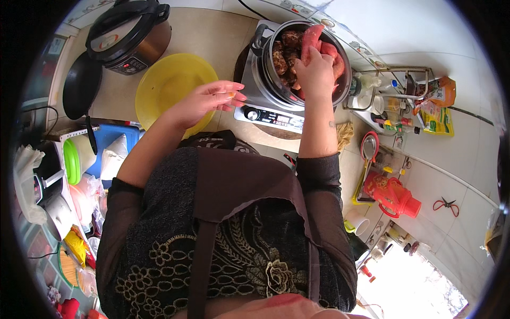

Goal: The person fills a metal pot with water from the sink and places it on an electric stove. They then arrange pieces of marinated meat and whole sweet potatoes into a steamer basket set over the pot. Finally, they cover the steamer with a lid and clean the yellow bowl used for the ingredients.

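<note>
A metal steamer pot (347,85) stands on an induction cooker (244,113) with a lit control panel. Dark, ringed taro roots (279,60) fill its left side, and reddish sweet potatoes (338,65) lie on the right. My right hand (316,73) reaches into the pot, its fingers around the lower end of a long sweet potato (312,38); the fingertips are partly hidden. My left hand (213,97) hovers between the cooker and a yellow plastic basin (153,85), wet, fingers apart, holding nothing. Some of the basin is behind my left forearm.
An electric pressure cooker (131,40) and a black frying pan (81,85) are at the left. Bottles and packets crowd a wall rack (418,83) on the right, near a red thermos flask (392,193). Red-handled scissors (446,205) hang on the tiled wall.
</note>
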A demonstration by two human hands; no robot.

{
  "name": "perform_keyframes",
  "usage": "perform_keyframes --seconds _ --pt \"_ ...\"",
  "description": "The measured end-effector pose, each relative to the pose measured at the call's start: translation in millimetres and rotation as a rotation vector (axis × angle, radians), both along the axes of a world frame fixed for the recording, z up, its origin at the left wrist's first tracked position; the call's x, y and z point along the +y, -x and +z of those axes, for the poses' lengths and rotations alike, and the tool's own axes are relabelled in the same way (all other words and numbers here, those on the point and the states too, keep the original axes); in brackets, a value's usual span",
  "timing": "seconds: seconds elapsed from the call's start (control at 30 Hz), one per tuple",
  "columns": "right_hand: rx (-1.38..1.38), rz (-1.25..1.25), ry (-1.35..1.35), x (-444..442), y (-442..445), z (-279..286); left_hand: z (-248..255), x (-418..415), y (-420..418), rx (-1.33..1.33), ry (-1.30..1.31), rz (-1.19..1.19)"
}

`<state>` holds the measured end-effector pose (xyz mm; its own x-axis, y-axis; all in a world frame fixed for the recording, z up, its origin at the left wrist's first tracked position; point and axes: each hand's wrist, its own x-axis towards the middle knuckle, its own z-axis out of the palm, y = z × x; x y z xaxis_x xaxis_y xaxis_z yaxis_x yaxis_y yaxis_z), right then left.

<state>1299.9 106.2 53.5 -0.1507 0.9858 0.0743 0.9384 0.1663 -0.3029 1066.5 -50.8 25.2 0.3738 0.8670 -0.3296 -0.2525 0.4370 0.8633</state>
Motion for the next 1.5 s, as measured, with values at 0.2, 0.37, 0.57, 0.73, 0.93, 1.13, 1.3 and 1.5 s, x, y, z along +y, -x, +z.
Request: perform_keyframes --seconds 0.2,0.37,0.57,0.73,0.93,1.13,1.3,1.5 --pt "-0.008 0.019 0.070 8 -3 -3 -12 -11 10 -0.010 0.028 0.047" --pt "-0.016 0.022 0.111 1 -3 9 -19 -16 17 -0.063 0.061 0.093" --pt "0.223 -0.071 0.085 17 -42 10 -22 -12 19 -0.062 0.062 0.092" --pt "0.165 -0.048 0.189 -16 -47 12 -21 -4 17 0.053 -0.015 0.111" --pt "0.011 0.034 0.210 -19 -32 1 -2 29 0 0.074 -0.160 0.068" --pt "-0.050 -0.054 0.190 -10 -8 -12 -4 93 -49 0.456 -0.570 0.033" --pt "0.475 -0.186 0.191 8 -56 -4 18 124 -89 1.080 -0.690 -0.050" --pt "1.111 -0.230 0.139 -17 -69 10 -1 135 -109 1.388 -0.825 -0.010"
